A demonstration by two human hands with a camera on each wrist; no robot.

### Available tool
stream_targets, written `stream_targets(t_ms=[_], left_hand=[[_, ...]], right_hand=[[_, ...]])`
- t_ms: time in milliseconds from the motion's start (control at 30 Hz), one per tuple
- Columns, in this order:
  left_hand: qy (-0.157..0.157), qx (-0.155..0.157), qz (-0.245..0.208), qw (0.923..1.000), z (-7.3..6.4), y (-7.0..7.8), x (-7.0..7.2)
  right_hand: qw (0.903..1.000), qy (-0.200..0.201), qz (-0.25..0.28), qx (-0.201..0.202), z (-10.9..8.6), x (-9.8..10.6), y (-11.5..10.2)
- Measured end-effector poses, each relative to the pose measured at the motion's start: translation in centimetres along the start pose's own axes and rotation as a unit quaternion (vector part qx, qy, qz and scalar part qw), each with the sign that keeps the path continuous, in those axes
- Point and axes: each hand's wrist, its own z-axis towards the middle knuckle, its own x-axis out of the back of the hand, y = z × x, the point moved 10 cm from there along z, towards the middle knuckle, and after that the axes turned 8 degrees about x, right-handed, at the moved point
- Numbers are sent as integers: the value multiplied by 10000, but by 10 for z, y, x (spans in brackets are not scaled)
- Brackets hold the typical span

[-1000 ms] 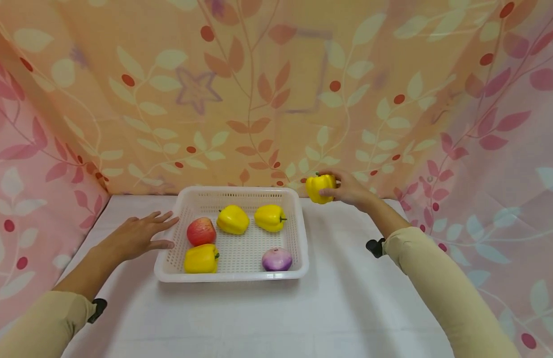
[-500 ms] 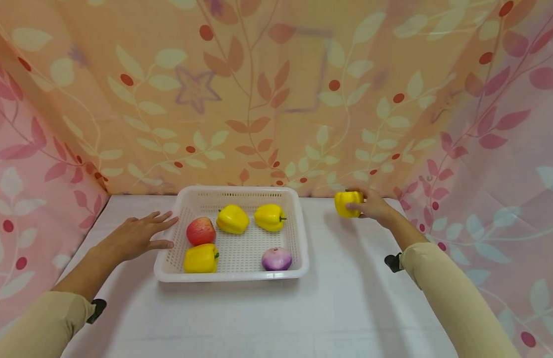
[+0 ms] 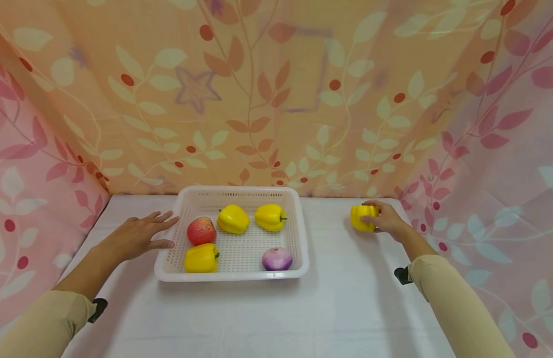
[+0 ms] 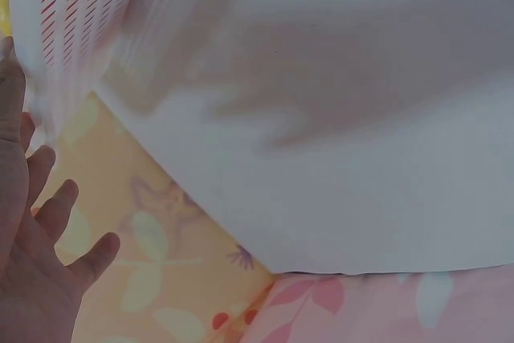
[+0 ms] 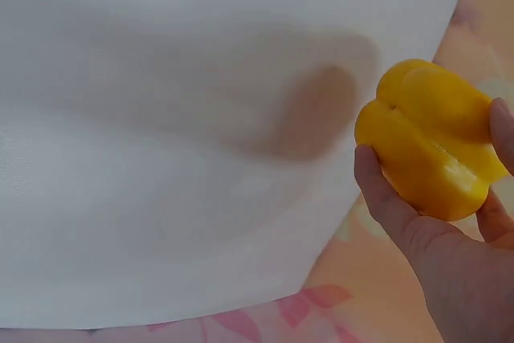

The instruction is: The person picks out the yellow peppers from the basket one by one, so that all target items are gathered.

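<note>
In the head view my right hand [image 3: 386, 219] grips a yellow bell pepper [image 3: 364, 218] over the right back part of the table, its green stem upward. The right wrist view shows thumb and fingers around the pepper [image 5: 434, 142], with its shadow on the cloth apart from it. My left hand [image 3: 135, 236] has its fingers spread at the left rim of a white plastic basket [image 3: 231, 276]. Inside the basket lie a red apple [image 3: 201, 231], a purple onion [image 3: 277, 259] and three yellow bell peppers, one [image 3: 201, 258] in front of the apple.
A white cloth [image 3: 276, 318] covers the table. Patterned curtains [image 3: 267, 99] rise right behind its back edge and along both sides. The basket stands left of the middle, with the right hand well to its right.
My right hand has carried the yellow bell pepper from beside the basket's back right corner to the right and lower in the head view. The left hand and the basket have stayed put.
</note>
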Motion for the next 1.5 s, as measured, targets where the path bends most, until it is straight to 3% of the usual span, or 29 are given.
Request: stream_targets(t_ms=[633,1033,1500], left_hand=[[-93,79,-117,9999,2,-2,-3],[-180,136,-200,9995,0,-3,-3],[-178,174,-248,9994,0,-4,-4]], right_hand=[[9967,139,106,-791,-5,9,65],[9964,308,348,-713,-5,3,69],[9951,116,502,-846,-9,2,73]])
